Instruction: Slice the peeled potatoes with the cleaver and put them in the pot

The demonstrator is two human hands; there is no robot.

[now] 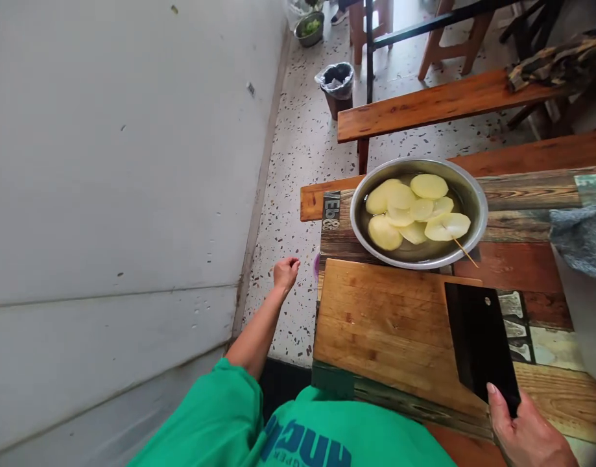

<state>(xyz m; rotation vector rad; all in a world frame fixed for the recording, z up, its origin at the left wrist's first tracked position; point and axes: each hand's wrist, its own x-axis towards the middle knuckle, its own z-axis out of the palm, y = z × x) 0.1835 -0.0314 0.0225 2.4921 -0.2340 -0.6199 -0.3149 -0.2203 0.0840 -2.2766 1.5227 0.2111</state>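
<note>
My right hand (526, 431) grips the handle end of a black cleaver (480, 340), whose blade lies flat over the right side of a wooden cutting board (385, 324). My left hand (285, 272) hangs off the table's left side above the floor, fingers curled loosely and holding nothing. Beyond the board stands a metal bowl (477, 207) of water with several pale yellow potato slices (414, 207) floating in it. A thin wooden skewer (465, 251) leans on the bowl's near rim.
A patterned wooden table (526, 259) bears the board and bowl. A grey cloth (577, 237) lies at its right. Wooden benches (424, 107) stand beyond, with a lined bin (336, 84) on the speckled floor. A white wall (117, 194) fills the left.
</note>
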